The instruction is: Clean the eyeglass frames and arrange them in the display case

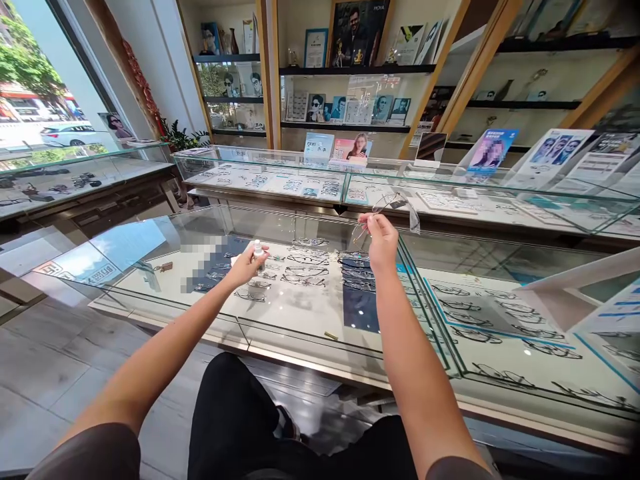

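My left hand (243, 268) is closed around a small spray bottle (258, 247), its white top showing above the fingers. Most of the bottle's body is hidden by the hand. Up and to the right, my right hand (383, 243) pinches a pair of eyeglasses (358, 232) by the frame. Thin temples reach out behind the fingers, and a clear plastic piece (414, 219) hangs at the right. Both hands are raised over the glass display case (245, 327). Beneath the glass lie rows of eyeglass frames (304, 270), some on a dark blue mat (361, 310).
Another glass case (280, 167) runs along the back, with advertising cards (493, 152) on it. At the right stands a white display stand (575, 287). Shelves (357, 69) line the wall. A further glass case (75, 177) is by the window.
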Demonstrator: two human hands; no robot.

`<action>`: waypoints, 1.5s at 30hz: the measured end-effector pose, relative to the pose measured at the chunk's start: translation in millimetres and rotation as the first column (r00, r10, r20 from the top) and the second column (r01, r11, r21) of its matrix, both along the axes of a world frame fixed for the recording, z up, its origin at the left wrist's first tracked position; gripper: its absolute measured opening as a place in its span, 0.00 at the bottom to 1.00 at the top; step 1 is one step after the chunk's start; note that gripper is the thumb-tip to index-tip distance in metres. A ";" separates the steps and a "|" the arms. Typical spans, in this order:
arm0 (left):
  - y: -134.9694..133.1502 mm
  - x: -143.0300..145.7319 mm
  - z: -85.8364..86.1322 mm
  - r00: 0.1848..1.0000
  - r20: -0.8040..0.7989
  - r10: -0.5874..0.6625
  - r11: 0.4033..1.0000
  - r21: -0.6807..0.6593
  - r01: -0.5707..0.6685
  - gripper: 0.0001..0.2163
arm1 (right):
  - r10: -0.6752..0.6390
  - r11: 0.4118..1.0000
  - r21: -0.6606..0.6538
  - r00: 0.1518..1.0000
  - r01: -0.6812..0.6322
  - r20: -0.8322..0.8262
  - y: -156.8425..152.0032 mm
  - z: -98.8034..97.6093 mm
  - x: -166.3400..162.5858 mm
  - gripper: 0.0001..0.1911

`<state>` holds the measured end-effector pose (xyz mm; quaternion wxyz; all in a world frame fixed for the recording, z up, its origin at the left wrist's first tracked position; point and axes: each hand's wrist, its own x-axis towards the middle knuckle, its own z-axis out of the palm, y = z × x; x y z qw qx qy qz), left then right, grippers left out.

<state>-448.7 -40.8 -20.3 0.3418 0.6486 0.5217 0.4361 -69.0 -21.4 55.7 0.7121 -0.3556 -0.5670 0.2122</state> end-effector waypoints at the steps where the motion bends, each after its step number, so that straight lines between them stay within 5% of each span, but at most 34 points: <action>1: 0.5 1.0 -2.9 0.999 -0.041 0.002 1.000 -0.001 -0.002 0.26 | 0.004 1.000 -0.003 1.000 -0.004 0.002 0.2 -0.6 -0.8 0.20; 4: 3.3 3.1 -9.9 0.998 -0.050 0.030 0.999 0.022 -0.029 0.22 | 0.024 1.000 -0.004 1.000 -0.024 0.001 0.0 -1.8 -4.0 0.19; 8: 7.5 8.4 -0.3 0.989 0.146 -0.013 0.999 0.038 0.007 0.23 | 0.056 0.998 0.009 0.998 -0.056 -0.001 -2.1 -2.0 -10.0 0.18; 14: 20.5 41.5 64.4 0.769 0.624 -0.139 0.982 -0.011 0.186 0.24 | 0.083 0.996 -0.023 0.995 -0.082 0.053 -5.7 -3.5 -16.2 0.20; 20: 39.2 95.5 113.0 0.690 0.651 -0.317 0.943 0.137 0.305 0.28 | 0.126 0.990 -0.066 0.989 -0.121 0.074 -8.1 -4.9 -18.7 0.22; 26: 51.0 125.7 106.3 0.625 0.652 -0.430 0.883 0.159 0.442 0.36 | 0.159 0.983 -0.105 0.985 -0.152 0.061 -11.2 -1.7 -20.1 0.22; 33: 40.8 123.9 93.1 0.539 0.716 -0.443 0.822 0.084 0.564 0.23 | 0.297 0.944 -0.184 0.949 -0.275 0.106 -21.8 -0.2 -29.6 0.23; 36: 37.0 124.0 90.3 0.588 0.719 -0.370 0.870 0.045 0.492 0.20 | 0.384 0.909 -0.210 0.919 -0.359 0.093 -26.2 -1.6 -37.8 0.22; 42: 38.6 125.9 90.7 0.707 0.603 -0.369 0.899 0.039 0.436 0.40 | 0.489 0.847 -0.263 0.871 -0.462 0.043 -30.7 -8.5 -50.3 0.20; 45: 37.7 125.1 92.2 0.790 0.499 -0.356 0.928 0.093 0.360 0.42 | 0.553 0.799 -0.297 0.832 -0.522 0.026 -34.5 -11.1 -54.9 0.18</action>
